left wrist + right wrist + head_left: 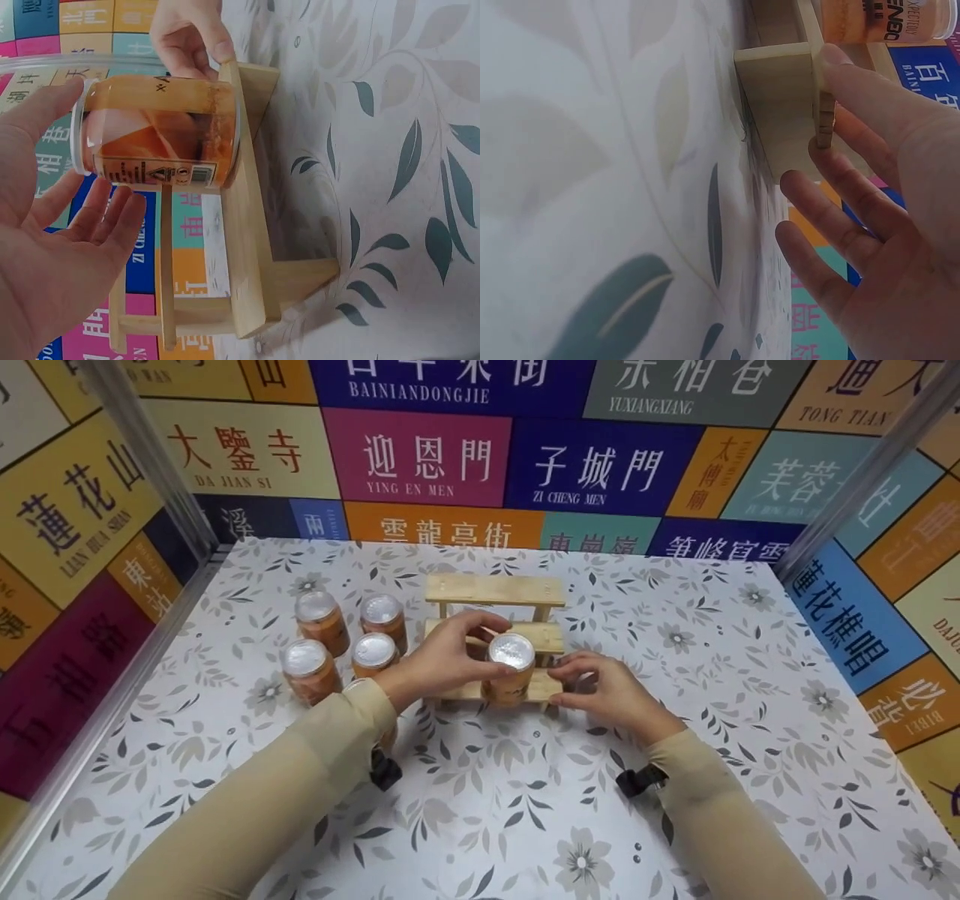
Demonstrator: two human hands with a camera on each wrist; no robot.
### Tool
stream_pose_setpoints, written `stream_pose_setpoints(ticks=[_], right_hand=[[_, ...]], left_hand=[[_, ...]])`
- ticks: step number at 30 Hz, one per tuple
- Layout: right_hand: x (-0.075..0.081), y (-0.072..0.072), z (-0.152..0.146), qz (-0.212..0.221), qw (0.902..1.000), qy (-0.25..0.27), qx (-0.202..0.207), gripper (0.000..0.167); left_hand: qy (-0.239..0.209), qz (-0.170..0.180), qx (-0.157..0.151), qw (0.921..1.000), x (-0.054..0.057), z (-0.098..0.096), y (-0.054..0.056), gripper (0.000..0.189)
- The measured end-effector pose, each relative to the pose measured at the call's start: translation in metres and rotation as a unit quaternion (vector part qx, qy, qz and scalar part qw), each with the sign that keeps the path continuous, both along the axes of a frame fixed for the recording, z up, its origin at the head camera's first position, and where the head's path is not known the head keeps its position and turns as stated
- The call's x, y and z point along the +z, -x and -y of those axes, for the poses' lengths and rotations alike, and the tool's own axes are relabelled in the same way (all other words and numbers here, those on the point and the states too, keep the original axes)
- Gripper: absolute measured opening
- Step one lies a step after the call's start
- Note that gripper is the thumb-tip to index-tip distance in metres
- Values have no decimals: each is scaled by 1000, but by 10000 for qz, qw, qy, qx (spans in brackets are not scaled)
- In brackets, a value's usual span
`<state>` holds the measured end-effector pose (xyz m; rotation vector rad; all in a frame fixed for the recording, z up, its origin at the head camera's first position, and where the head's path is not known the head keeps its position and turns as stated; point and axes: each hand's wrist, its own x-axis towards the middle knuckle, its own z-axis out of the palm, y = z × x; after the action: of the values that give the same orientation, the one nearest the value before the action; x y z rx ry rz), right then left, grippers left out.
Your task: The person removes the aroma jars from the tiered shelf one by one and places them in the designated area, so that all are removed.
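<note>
A clear can (510, 684) with a silver lid and orange contents stands upright on the lowest step of a small three-step wooden rack (495, 589). My left hand (442, 658) holds this can near its lid, thumb on one side and fingers on the other; the left wrist view shows its printed label and barcode. At the rack's right end, my right hand (611, 690) pinches the edge of the lowest step between thumb and index finger. Seen from the right wrist, the other fingers (832, 225) are spread loosely beside the step.
Left of the rack stand several similar cans (307, 671) with silver lids, one partly hidden behind my left forearm. A white floral cloth (585, 810) covers the table. Panels with Chinese lettering (427, 457) enclose the back and sides.
</note>
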<state>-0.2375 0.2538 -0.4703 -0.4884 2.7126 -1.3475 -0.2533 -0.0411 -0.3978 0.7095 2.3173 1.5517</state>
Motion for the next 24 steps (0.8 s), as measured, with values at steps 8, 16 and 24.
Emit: stream_pose_setpoints(ticks=[8, 16, 24], right_hand=[[-2, 0, -1, -118, 9999, 106, 47, 38], [-2, 0, 0, -124, 9997, 176, 74, 38], [1, -1, -1, -20, 10000, 26, -4, 39]], left_hand=[[101, -79, 15, 9999, -5, -7, 0, 62], [0, -140, 90, 9999, -7, -7, -3, 61], [-209, -372, 243, 9988, -12, -8, -11, 60]])
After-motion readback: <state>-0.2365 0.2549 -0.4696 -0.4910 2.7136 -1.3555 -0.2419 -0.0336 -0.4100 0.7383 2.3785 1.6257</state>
